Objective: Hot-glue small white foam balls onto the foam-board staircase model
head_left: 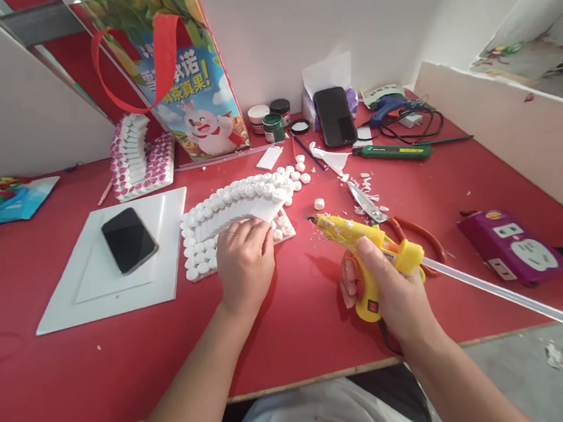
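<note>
My right hand (pixel 387 280) is wrapped round a yellow hot glue gun (pixel 351 230), its nozzle pointing left and a long clear glue stick (pixel 511 294) sticking out of its back. My left hand (pixel 246 258) is closed at the front of a white model (pixel 200 250) built of small round white pieces on a flat base. At its fingertips is a flat white card piece (pixel 267 207), tilted over the model; the fingers hide part of the grip. One loose white round piece (pixel 319 203) lies between model and gun, and several more (pixel 300 169) sit behind.
Red-handled scissors (pixel 369 205) lie among white scraps beyond the gun. Farther back are a green cutter knife (pixel 393 152), a black phone (pixel 335 117), paint jars (pixel 273 128) and a blue glue gun (pixel 387 109). A purple power socket (pixel 511 247) stands right; another phone (pixel 130 240) rests on white board (pixel 168 276) left.
</note>
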A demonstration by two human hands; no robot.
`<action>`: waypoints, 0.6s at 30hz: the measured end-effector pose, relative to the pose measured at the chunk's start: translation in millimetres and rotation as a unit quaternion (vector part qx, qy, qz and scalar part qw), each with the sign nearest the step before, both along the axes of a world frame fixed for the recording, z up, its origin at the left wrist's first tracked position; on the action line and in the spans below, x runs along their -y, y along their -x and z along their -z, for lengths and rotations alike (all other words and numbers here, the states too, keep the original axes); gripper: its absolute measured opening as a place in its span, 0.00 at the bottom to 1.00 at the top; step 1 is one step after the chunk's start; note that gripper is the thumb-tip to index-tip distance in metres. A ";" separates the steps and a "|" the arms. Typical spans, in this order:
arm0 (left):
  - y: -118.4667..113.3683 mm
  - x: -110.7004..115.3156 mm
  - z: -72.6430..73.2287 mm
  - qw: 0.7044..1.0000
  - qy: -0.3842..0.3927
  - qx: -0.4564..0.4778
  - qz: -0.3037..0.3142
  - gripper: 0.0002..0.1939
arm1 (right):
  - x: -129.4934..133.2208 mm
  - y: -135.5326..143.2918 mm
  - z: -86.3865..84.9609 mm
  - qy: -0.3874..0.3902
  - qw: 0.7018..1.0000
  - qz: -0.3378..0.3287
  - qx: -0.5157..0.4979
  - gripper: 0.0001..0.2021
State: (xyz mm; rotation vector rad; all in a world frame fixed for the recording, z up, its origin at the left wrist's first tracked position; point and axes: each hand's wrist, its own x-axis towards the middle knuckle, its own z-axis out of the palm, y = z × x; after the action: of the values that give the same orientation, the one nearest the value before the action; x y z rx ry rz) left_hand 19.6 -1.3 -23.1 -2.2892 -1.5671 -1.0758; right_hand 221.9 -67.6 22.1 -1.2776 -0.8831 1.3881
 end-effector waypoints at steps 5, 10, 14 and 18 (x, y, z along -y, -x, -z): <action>0.8 -1.7 -0.1 0.999 0.040 0.022 0.012 0.13 | 1.0 -1.6 2.6 0.003 1.000 -0.007 0.006 0.29; 2.0 -3.1 -2.3 0.996 0.074 0.039 0.023 0.16 | 0.2 -0.9 -0.4 0.009 1.000 0.003 0.000 0.31; 2.1 -2.9 -2.7 0.994 0.086 0.054 0.033 0.17 | 0.6 -0.5 -1.9 0.016 1.000 0.007 -0.005 0.31; 3.8 -0.3 -3.9 0.994 0.087 0.046 0.046 0.17 | 0.4 0.0 -1.5 0.011 1.000 0.010 0.005 0.31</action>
State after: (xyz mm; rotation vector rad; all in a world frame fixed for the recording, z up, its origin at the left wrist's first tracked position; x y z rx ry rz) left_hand 15.7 -1.0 -19.2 -2.4806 -1.6650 -1.1220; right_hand 221.8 -68.0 23.6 -1.3084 -0.8620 1.3803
